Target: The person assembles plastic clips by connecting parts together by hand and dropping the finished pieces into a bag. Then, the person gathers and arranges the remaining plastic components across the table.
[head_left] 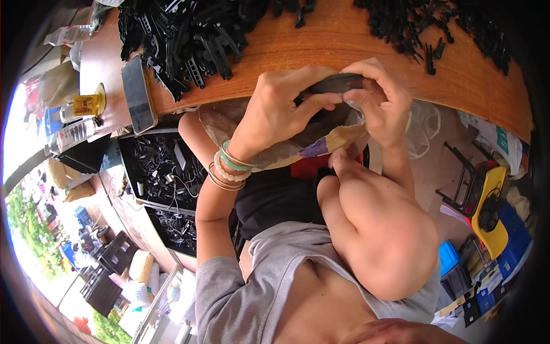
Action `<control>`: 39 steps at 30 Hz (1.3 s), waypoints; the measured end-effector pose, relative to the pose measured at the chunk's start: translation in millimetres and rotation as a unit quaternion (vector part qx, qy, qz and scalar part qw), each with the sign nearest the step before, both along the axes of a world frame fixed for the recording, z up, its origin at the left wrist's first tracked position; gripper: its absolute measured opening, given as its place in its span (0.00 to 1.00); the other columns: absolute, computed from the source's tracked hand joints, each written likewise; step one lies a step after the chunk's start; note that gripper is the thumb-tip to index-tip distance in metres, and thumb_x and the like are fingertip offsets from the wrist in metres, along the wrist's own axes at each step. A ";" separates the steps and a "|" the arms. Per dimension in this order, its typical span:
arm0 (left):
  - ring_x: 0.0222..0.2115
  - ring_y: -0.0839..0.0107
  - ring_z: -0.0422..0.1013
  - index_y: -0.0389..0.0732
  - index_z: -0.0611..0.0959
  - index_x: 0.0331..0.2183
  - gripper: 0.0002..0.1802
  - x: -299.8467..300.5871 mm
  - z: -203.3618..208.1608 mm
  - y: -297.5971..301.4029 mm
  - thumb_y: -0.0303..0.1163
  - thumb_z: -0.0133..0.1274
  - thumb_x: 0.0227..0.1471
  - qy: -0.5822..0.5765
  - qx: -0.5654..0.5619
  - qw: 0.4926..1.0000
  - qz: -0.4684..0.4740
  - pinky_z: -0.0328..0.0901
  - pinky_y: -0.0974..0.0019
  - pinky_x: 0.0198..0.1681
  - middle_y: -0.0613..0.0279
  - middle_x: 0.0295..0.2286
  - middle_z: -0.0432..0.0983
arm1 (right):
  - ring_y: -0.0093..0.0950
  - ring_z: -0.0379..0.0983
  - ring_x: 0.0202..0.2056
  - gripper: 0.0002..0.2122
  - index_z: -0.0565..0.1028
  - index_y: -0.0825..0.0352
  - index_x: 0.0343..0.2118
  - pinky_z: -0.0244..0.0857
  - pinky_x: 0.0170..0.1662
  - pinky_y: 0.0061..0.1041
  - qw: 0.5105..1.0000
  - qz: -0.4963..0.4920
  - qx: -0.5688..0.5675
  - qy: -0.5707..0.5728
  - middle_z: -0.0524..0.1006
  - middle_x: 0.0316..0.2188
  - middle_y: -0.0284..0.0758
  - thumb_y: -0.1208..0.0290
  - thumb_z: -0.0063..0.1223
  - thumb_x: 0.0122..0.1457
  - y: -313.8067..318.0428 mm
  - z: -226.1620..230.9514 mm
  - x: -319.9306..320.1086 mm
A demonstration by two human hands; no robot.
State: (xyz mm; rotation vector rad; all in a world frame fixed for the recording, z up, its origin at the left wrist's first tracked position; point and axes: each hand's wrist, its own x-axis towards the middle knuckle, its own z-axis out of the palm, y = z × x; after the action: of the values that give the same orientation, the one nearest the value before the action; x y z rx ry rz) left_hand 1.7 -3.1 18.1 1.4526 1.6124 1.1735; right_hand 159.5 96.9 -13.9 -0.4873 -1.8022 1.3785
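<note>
Between both hands, at the table's front edge, is a dark, long, thin plastic piece (337,84); its exact kind I cannot make out. My left hand (286,106), with bracelets at the wrist, pinches its left end between thumb and fingers. On the other end, my right hand (382,102) has its fingers curled over the top and the thumb beneath. Below the hands, an open brownish sack (338,136) with a purple mark spreads over my lap. A big heap of black plastic parts (197,34) lies beyond my left hand on the wooden table (315,43).
More black parts (409,26) lie at the table's far right. A phone (137,94) and a yellow tape roll (89,104) are at the left. Black trays of small parts (157,163) stand below left. On the right are a yellow chair (490,212) and a blue bin (451,261).
</note>
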 end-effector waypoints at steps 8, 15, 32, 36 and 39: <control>0.25 0.70 0.76 0.34 0.80 0.37 0.15 -1.1 2.8 -0.8 0.27 0.60 0.45 -0.061 -0.032 0.998 0.004 0.69 0.71 0.27 0.56 0.26 0.79 | 0.23 0.70 0.27 0.10 0.77 0.71 0.34 0.64 0.31 0.19 1.000 0.005 -0.001 -0.013 0.75 0.26 0.34 0.78 0.61 0.47 -0.2 7.1 -0.4; 0.34 0.75 0.76 0.31 0.81 0.39 0.22 -11.3 -6.0 1.3 0.37 0.63 0.44 -0.020 0.014 1.000 -0.017 0.69 0.74 0.36 0.57 0.31 0.80 | 0.23 0.71 0.26 0.11 0.77 0.71 0.36 0.65 0.31 0.20 0.996 0.021 0.073 -0.038 0.75 0.26 0.34 0.78 0.60 0.48 7.8 4.0 4.1; 0.50 0.50 0.62 0.39 0.79 0.42 0.18 -49.9 -46.5 155.0 0.38 0.53 0.50 0.483 0.172 0.856 0.069 0.57 0.45 0.52 0.46 0.50 0.66 | 0.49 0.50 0.60 0.22 0.63 0.58 0.58 0.44 0.62 0.46 0.816 -0.243 0.287 -0.440 0.59 0.59 0.47 0.59 0.44 0.62 95.0 -0.4 -9.8; 0.50 0.49 0.62 0.39 0.79 0.40 0.16 -41.1 -43.6 132.4 0.34 0.53 0.49 0.462 0.165 0.870 0.045 0.60 0.52 0.51 0.47 0.50 0.67 | 0.47 0.56 0.58 0.20 0.70 0.56 0.53 0.51 0.59 0.42 0.831 -0.203 0.399 -0.331 0.64 0.57 0.43 0.56 0.49 0.59 97.7 -25.5 -10.7; 0.46 0.54 0.68 0.38 0.80 0.37 0.12 -41.7 -41.5 105.5 0.25 0.54 0.46 0.500 0.211 0.839 0.050 0.64 0.58 0.47 0.54 0.45 0.72 | 0.44 0.57 0.56 0.20 0.73 0.60 0.48 0.49 0.58 0.50 0.861 -0.165 0.386 -0.287 0.66 0.54 0.41 0.55 0.52 0.56 68.7 -27.3 -23.2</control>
State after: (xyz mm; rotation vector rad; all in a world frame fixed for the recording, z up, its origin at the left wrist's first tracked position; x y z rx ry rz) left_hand -40.0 102.4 -23.4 2.5783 2.1765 0.8688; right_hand 136.2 165.5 -41.1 -0.7570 -2.4005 0.1936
